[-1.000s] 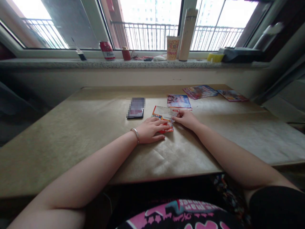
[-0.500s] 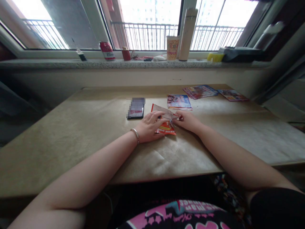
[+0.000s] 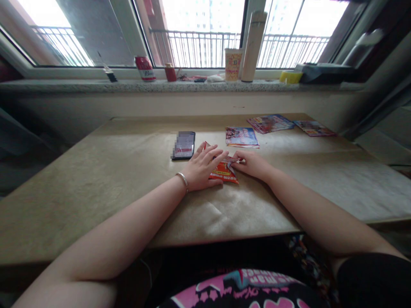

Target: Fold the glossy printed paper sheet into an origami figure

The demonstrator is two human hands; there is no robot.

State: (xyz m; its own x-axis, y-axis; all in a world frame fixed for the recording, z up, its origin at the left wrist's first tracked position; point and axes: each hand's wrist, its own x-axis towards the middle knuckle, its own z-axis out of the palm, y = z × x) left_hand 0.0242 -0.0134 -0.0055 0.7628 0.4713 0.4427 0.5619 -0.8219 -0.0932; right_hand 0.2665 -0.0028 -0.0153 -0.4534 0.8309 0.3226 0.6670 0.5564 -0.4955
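A red-orange printed leaflet [image 3: 225, 174] lies on the table, its upper part folded over toward me. My left hand [image 3: 203, 170] rests flat on its left side with the fingers stretched out, covering much of it. At the leaflet's right edge, my right hand [image 3: 252, 164] has its thumb and fingers closed on the paper near the fold. A phone [image 3: 185, 145] with a lit screen lies just beyond my left hand. Beyond the right hand sits a small stack of blue printed leaflets [image 3: 241, 137].
More leaflets [image 3: 271, 123] are fanned out farther back, and another pile [image 3: 315, 128] is at the table's far right. On the stone windowsill [image 3: 192, 87] stand a red can [image 3: 145, 68], a red bottle [image 3: 170, 72], a patterned cup [image 3: 233, 65] and a tall cylinder [image 3: 253, 47].
The raised flap of the leaflet has gone down toward me, showing less of its pale side. My left hand's fingers have spread flatter over it. The right hand stays at the edge.
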